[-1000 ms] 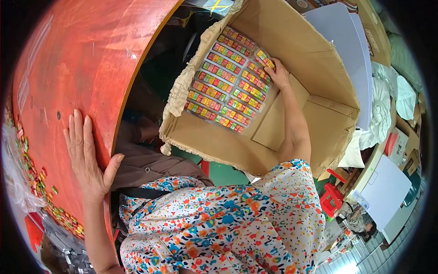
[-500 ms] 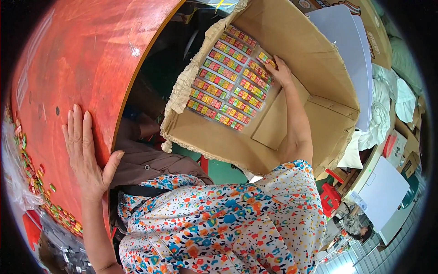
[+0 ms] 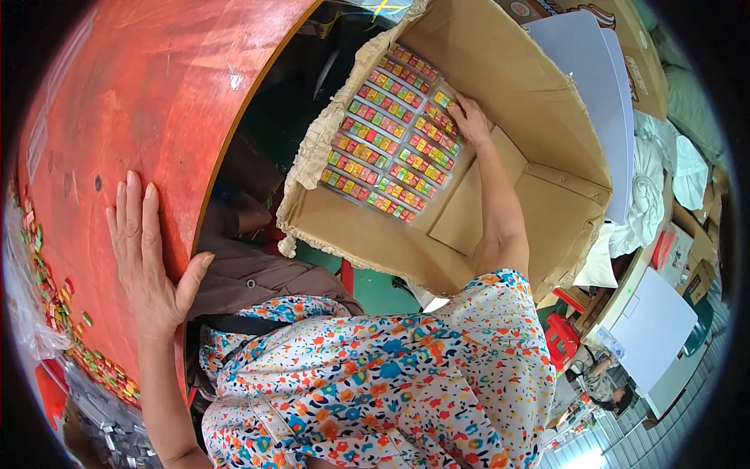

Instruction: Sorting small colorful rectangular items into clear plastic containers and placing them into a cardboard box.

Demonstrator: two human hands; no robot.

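Observation:
My left hand [image 3: 147, 258] lies flat on the red tabletop [image 3: 148, 102], fingers stretched forward and thumb out to the side, holding nothing. My right hand [image 3: 473, 123] reaches down into a large open cardboard box [image 3: 539, 102]. Its bent fingers and thumb are closed on the right end of a clear pack of small colourful wrapped pieces [image 3: 442, 99], at the far end of the right-hand column; the fingertips are partly hidden. More such packs [image 3: 375, 117] lie side by side in two columns on the box bottom, their pieces red, yellow, green and orange.
Loose coloured pieces [image 3: 98, 352] are strewn along the table's left edge beside clear plastic film [image 3: 35, 313]. The box's near-left rim is torn and ragged. White boards [image 3: 586, 70] lean behind the box. Another person [image 3: 605, 384] is at the far right.
My right hand has moved slightly left, and the pack under it has shifted left toward the other column. My left hand rests where it was.

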